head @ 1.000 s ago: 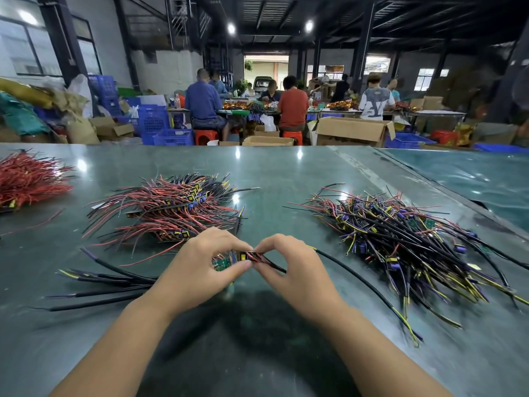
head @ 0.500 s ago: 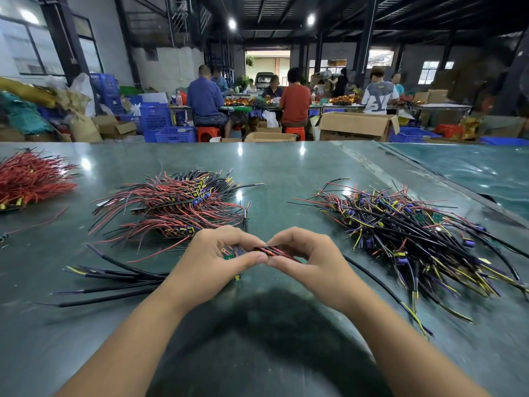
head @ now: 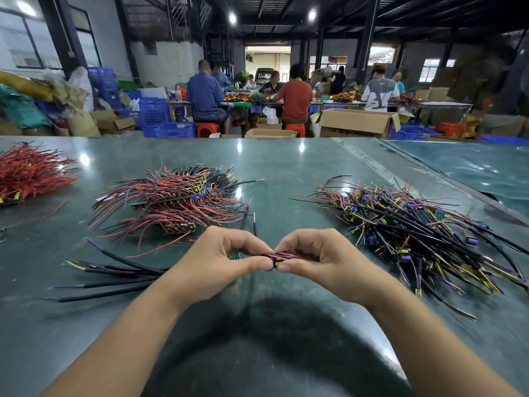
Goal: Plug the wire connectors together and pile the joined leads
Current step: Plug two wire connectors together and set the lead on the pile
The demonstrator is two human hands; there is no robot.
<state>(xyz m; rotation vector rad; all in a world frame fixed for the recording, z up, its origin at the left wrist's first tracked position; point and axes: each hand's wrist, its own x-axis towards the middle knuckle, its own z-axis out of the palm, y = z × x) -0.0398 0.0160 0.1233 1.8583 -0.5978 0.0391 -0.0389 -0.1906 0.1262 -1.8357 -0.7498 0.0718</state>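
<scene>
My left hand [head: 220, 260] and my right hand [head: 317, 259] meet fingertip to fingertip over the green table [head: 286, 173]. Between them they pinch a small connector with red and black wires [head: 282, 257]; the joint itself is mostly hidden by my fingers. A green bit of board [head: 235, 255] peeks out behind my left fingers. A pile of red and black leads [head: 174, 202] lies behind my left hand. A few thick black leads [head: 114, 275] lie left of my left wrist. A tangled heap of black, yellow and purple leads [head: 415, 236] spreads out to the right.
A second bundle of red wires [head: 31, 173] sits at the table's far left. A neighbouring table [head: 472, 173] adjoins on the right. Beyond the far edge stand cardboard boxes [head: 355, 123], blue crates [head: 154, 113], and several people seated at other tables.
My hands have drawn closer together, so the fingertips now touch around the connector. The long black lead that trailed off to the right of my right hand is no longer seen.
</scene>
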